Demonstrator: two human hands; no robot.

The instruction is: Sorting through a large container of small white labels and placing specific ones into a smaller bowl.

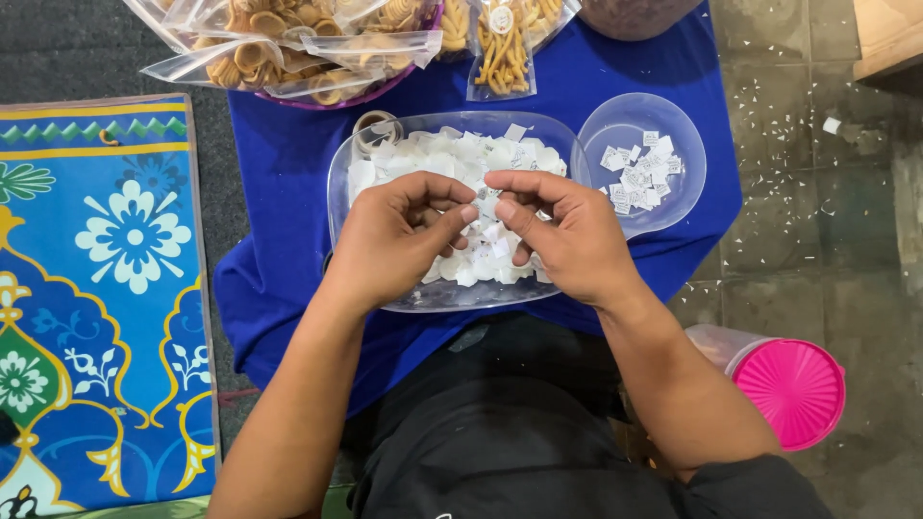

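Both hands over clear tray [346, 192] of paper slips [452, 159], centre on blue cloth. Left hand [394, 240] and right hand [567, 235] fingers pinching one slip [487, 205] between them. Separating step; next calls for fine peel.

Bare blue cloth [288, 173] left of tray [338, 192], snack bags [288, 53] behind, lid [687, 144] crowding its right.

small white paper slip [487, 204], pinched above tray
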